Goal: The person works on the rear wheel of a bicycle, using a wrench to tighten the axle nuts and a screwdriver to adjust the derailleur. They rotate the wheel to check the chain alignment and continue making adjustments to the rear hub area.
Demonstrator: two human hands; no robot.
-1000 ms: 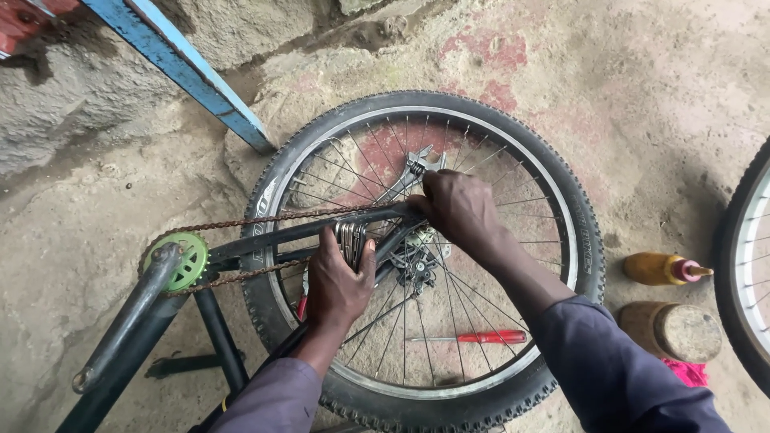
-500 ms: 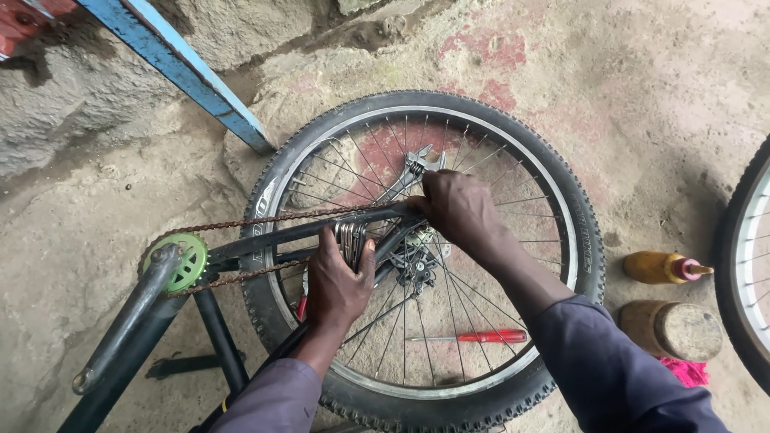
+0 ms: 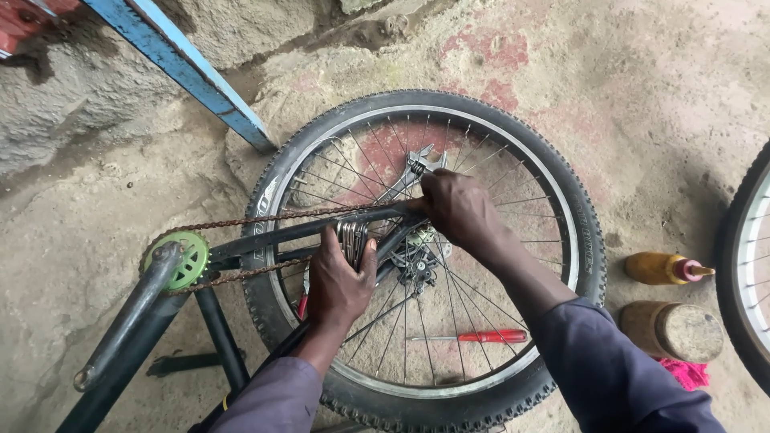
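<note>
Our left hand (image 3: 341, 281) wraps around the gear cluster (image 3: 353, 236) at the wheel (image 3: 561, 192) hub, frame centre. Our right hand (image 3: 457, 210) closes on the wrench (image 3: 411, 172) just above it. The rusty chain (image 3: 257, 218) runs left to a green sprocket (image 3: 183, 258). Spokes partly cover a red screwdriver (image 3: 481, 337) below; two bottles (image 3: 666, 269) sit right.
</note>
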